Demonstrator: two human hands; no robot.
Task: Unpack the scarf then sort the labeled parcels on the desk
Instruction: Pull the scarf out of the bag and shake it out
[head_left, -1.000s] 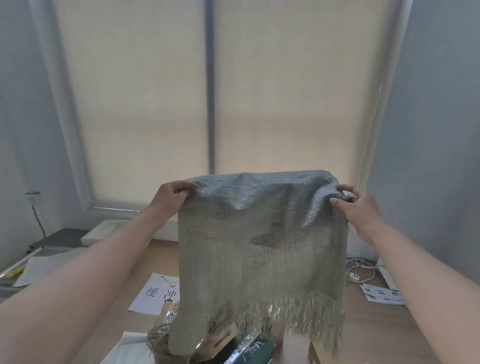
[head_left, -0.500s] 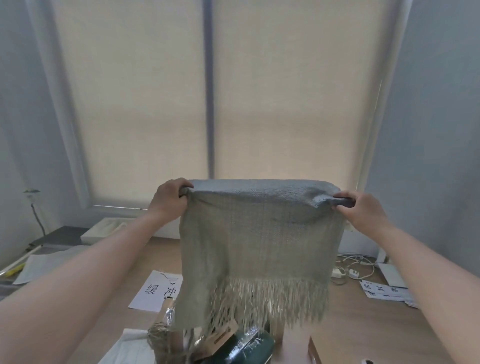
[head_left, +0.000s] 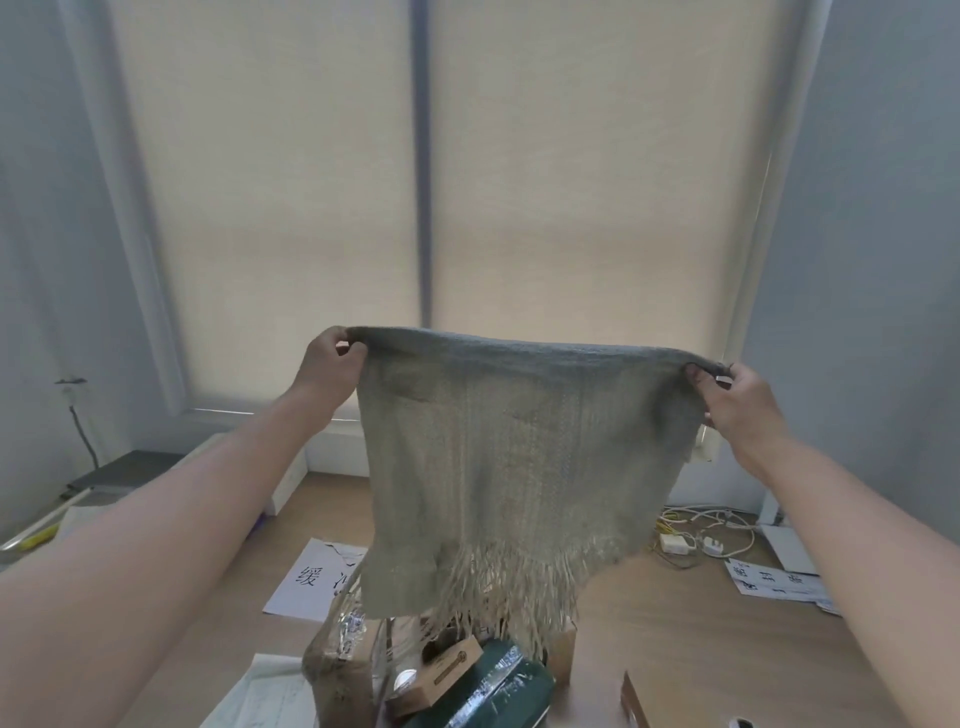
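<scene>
A grey-green woven scarf (head_left: 519, 457) with a pale fringe hangs spread in the air above the desk. My left hand (head_left: 332, 369) pinches its top left corner, and my right hand (head_left: 737, 400) pinches its top right corner. The top edge is pulled nearly straight between them. Below the fringe lie parcels: a dark green wrapped parcel (head_left: 493, 691), a small brown labelled box (head_left: 441, 670) and a clear plastic-wrapped package (head_left: 337, 670). The scarf hides part of them.
A white sheet with printed characters (head_left: 311, 579) lies on the wooden desk (head_left: 701, 634) at left. More labelled papers (head_left: 774, 582) and white chargers with cables (head_left: 696, 535) sit at right. A brown box corner (head_left: 634, 701) shows at the bottom right. Window blinds fill the background.
My hands have moved apart and stretched the scarf wider and flatter. The fringe has risen higher above the parcels.
</scene>
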